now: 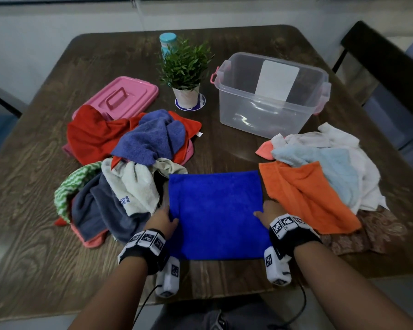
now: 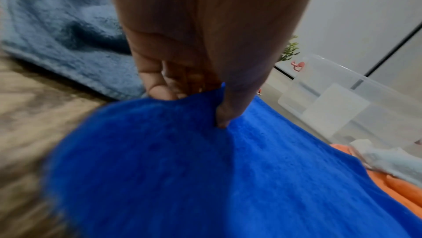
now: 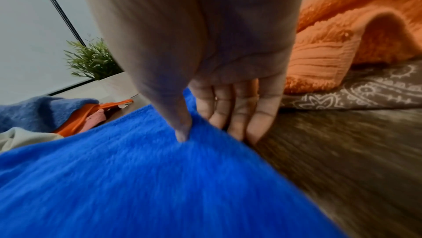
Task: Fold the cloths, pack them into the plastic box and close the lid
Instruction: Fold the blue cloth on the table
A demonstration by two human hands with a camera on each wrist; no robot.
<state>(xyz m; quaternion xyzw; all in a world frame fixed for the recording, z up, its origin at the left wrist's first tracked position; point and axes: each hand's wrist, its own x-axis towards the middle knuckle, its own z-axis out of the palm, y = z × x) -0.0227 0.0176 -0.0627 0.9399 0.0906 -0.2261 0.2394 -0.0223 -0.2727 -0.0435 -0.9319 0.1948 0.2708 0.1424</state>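
Bare forearms, no sleeves. Black strap round each wrist, just behind the left hand (image 1: pixel 163 219) and the right hand (image 1: pixel 270 210). White blocks on each strap, printed with black-and-white square fiducial markers. White camera housing hung from the inner side of each strap, also marker-printed. Thin black cable trailing back from each housing. Grey trousers below the forearms.

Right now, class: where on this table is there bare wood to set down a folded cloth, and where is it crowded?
Bare wood shows between the blue cloth, the plastic box and the potted plant, and on the table left of the left cloth pile. Crowded: both piles, left and right cloth pile, flanking the blue cloth.
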